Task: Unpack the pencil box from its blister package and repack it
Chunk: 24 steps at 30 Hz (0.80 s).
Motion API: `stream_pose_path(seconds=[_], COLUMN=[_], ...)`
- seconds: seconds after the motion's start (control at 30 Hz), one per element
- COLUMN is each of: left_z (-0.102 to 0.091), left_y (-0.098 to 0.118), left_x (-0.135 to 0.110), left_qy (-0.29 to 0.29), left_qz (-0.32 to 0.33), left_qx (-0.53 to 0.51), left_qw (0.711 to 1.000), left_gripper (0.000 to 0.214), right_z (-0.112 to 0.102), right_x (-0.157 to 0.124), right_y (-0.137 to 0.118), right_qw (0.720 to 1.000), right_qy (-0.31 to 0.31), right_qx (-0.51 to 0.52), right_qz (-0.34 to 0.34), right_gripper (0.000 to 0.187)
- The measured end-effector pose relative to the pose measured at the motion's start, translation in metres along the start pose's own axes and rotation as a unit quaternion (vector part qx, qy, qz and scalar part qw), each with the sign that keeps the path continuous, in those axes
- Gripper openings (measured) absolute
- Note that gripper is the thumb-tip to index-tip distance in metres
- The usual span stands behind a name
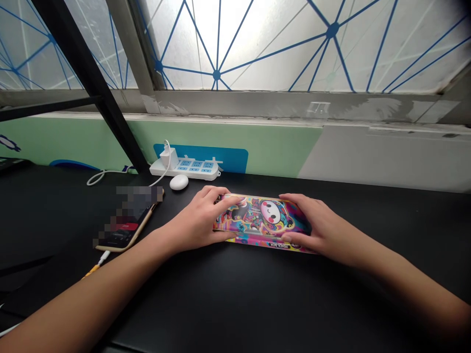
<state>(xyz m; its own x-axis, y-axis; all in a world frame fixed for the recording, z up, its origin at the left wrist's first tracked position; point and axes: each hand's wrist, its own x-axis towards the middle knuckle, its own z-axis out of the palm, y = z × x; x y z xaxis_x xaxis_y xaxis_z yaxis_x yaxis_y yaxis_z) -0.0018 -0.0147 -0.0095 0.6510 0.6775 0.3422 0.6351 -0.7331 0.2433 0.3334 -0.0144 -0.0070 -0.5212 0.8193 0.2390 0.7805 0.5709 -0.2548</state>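
Clasping a glossy, multicoloured rectangular pencil box (257,218) by its left end with left hand (206,213) and right end with right hand (314,223), on or just above the black tabletop (235,299), apparently steadying it, and probably needing an even grip next.

"PENCIL BOX" can be read in pale capitals on a small dark label (279,245), set on the near long side of the multicoloured pencil box (253,218), toward the right. On the smartphone (128,233) at the left, the screen's lettering is partly pixelated and too small to read. Any print on the far white power strip (196,172) is also too small.
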Motion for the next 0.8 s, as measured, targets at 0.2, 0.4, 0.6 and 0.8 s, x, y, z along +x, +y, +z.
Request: stream_pose_path(seconds=[0.2, 0.4, 0.6, 0.8], left_z=[0.000, 0.000, -0.001, -0.004], left_y=[0.002, -0.001, -0.012, -0.013], left_x=[0.001, 0.002, 0.004, 0.003], left_qy=[0.077, 0.094, 0.189, 0.247], left_qz=[0.048, 0.073, -0.061, -0.041], left_qx=[0.107, 0.111, 0.004, -0.067], left_qw=[0.990, 0.987, 0.980, 0.966], left_gripper=[0.062, 0.078, 0.080, 0.064], right_z=[-0.010, -0.015, -0.021, -0.025], right_x=[0.003, 0.003, 0.000, -0.003], right_y=[0.005, 0.003, -0.004, -0.008], right_qw=[0.996, 0.992, 0.991, 0.980], right_qy=[0.087, 0.115, 0.133, 0.177], right_qx=[-0.002, 0.028, 0.001, -0.067], right_qz=[0.008, 0.036, -0.021, -0.069], right_gripper=[0.056, 0.061, 0.063, 0.051])
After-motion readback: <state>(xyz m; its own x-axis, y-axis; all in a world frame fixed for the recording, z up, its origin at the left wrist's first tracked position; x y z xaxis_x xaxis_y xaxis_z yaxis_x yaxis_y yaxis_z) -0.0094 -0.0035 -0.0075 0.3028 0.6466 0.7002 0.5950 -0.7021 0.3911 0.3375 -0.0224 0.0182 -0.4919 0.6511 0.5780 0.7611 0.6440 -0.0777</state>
